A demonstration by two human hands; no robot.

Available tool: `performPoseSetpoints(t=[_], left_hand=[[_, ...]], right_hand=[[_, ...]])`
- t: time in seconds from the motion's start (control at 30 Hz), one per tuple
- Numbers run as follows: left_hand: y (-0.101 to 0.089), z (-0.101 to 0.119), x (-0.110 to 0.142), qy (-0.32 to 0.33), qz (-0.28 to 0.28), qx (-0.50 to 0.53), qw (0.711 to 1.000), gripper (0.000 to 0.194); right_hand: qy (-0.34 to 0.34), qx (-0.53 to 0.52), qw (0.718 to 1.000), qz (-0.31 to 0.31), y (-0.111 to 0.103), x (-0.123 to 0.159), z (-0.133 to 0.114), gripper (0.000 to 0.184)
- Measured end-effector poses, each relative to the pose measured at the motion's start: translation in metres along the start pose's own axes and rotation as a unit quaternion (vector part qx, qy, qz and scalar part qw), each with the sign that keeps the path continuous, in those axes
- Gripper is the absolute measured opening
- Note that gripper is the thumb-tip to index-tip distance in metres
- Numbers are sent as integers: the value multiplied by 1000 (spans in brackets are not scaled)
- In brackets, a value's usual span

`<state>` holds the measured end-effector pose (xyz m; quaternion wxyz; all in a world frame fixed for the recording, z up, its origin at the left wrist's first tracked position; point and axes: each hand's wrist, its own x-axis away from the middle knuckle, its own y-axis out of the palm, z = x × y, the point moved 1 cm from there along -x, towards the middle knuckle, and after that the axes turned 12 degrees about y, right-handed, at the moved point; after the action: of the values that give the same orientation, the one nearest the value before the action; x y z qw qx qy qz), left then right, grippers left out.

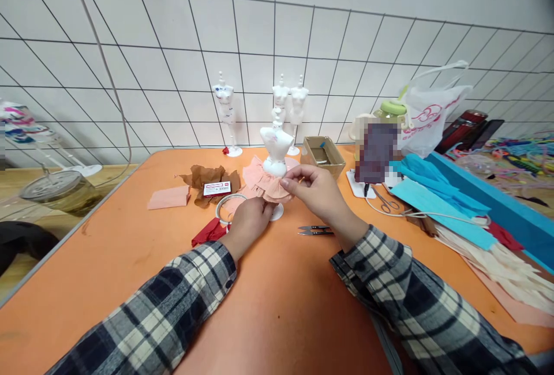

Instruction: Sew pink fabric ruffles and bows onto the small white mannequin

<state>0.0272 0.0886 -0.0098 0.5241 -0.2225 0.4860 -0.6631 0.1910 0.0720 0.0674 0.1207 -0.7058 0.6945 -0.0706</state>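
Pink ruffle: crinkled, spread around the base of a white dress form, at the middle of the orange table
Dress form: upright, its bust bare above the ruffle, its round white foot showing below
Right hand: thumb and fingertip pinched narrow on the ruffle's right edge
Left hand: at the ruffle's lower edge, fingertips partly hidden; cannot tell whether they grip it
Beside the left hand: a tape roll and a piece of red material
Below the right hand: thread snips flat on the table
Farther left: a small red-and-white box on crumpled brown paper, near a folded pink piece
Behind: three more dress forms near the wall, and a cardboard box
Right side: scissors next to blue sheets
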Motion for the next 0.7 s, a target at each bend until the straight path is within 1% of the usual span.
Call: performPoseSetpoints(t=[0.13, 0.3, 0.47, 0.53, 0.63, 0.7], left_hand=[[-1, 0, 0, 1, -9, -30, 1000, 41], [0, -2, -1, 10, -14, -47, 999, 44], [-2, -2, 0, 25, -20, -53, 998, 41], [-4, -1, 0, 31, -23, -54, 998, 40], [-9, 0, -1, 39, -32, -54, 997, 39], [-11, 1, -1, 42, -38, -53, 997, 38]], right_hand=[[-15, 41, 998, 40, -1, 0, 1, 17], [-16, 48, 997, 53, 0, 2, 0, 16], [-13, 64, 996, 66, 0, 2, 1, 17], [-17, 59, 996, 69, -1, 1, 2, 20], [-14, 47, 997, 53, -3, -1, 3, 32], [-16, 50, 998, 46, -6, -2, 2, 32]])
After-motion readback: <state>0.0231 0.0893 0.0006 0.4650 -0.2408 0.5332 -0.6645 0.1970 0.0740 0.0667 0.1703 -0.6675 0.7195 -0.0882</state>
